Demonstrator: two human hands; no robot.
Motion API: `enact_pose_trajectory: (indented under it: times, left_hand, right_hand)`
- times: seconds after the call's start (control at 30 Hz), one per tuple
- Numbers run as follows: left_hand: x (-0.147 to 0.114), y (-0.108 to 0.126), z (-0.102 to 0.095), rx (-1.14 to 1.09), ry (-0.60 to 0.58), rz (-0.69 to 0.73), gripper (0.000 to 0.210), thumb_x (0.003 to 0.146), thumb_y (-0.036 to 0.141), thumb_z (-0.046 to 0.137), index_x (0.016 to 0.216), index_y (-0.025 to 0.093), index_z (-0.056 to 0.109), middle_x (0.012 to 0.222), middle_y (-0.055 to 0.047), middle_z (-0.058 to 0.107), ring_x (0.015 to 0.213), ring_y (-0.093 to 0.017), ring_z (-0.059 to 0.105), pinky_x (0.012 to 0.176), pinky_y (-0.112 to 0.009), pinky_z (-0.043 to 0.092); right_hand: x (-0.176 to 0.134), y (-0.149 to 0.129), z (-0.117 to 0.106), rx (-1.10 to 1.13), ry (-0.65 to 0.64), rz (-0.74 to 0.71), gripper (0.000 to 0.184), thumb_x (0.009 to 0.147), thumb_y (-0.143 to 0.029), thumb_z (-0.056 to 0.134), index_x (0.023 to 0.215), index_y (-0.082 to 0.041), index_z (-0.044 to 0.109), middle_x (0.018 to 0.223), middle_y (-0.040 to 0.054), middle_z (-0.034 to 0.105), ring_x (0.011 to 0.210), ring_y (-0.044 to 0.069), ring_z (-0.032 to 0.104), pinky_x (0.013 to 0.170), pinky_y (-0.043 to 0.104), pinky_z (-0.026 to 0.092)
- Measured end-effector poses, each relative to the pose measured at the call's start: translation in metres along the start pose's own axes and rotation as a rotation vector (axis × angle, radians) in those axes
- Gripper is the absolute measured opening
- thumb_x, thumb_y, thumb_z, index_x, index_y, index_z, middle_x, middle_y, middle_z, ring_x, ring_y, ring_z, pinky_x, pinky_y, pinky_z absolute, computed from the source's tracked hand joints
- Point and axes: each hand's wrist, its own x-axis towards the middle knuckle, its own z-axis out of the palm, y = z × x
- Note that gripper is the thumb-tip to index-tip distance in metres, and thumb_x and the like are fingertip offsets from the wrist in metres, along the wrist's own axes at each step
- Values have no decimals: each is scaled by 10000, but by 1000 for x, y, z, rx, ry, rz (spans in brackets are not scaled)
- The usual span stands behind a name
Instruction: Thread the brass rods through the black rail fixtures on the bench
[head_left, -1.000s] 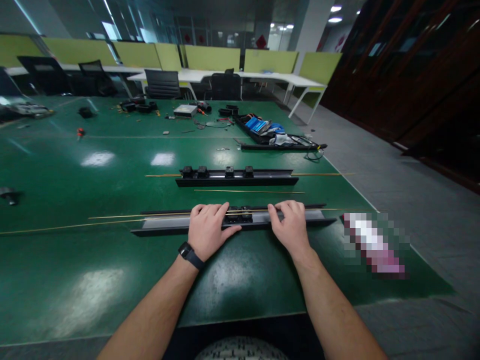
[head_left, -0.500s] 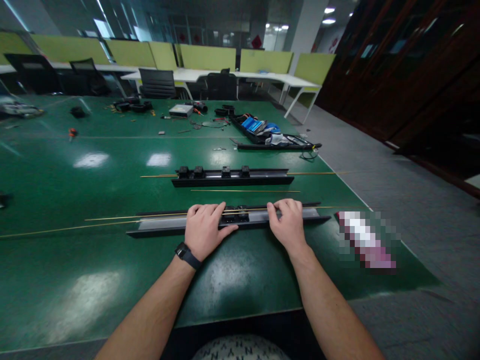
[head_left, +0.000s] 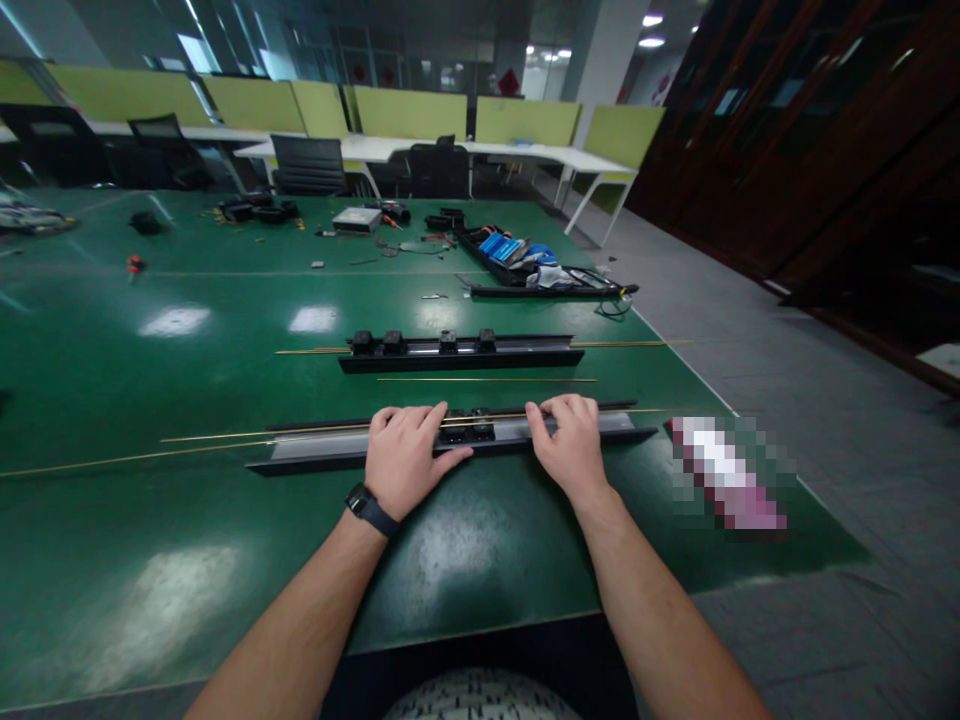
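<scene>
A long black channel (head_left: 630,436) with a pale grey inside lies crosswise in front of me. Inside it, between my hands, sit two small black blocks (head_left: 482,428), with thin brass-coloured rods (head_left: 217,438) running over them and out past the left end. My left hand (head_left: 405,450) is closed over the channel, thumb along the near wall and fingers over the far side. Farther right, my right hand (head_left: 571,442) grips the channel too, its fingers curled at the far wall beside the rods. The palms hide parts of the channel, and the exact fingertip contact is unclear.
Behind lies a second black channel (head_left: 461,361) with several black blocks and rods. A single thin rod (head_left: 487,380) lies between the channels. A blurred-out pink and white item (head_left: 724,470) is at right. Farther back are a black tray (head_left: 480,250) of parts and a grey box (head_left: 357,220).
The whole view has shifted slightly, so things appear a little farther left. Both hands keep their places on the channel; no clear movement of the rods or blocks shows.
</scene>
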Motion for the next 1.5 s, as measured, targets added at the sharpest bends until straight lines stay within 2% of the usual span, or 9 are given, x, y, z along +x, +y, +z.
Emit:
enact_pose_trajectory:
  times: [0.33,1.5]
  left_hand:
    - [1,0,0,9,-6,0,632,873,641,681,1314,190,645,1203,-136,744,1109,-323,669,990,-505,380]
    - [0,0,1,13,14,2,631,869,654,675,1309,202,655,1201,-143,745,1102,-328,674,987,-498,385]
  right_hand:
    - [2,2,-2,-6,1,17,287,980,-415,583,780,-218,642,880,83,630,931,249,518,888,421,434]
    - [-1,-2,1,-10,-8,-7,289,989,-427,580,795,-223,642,880,77,642,941,250,531,901,425,437]
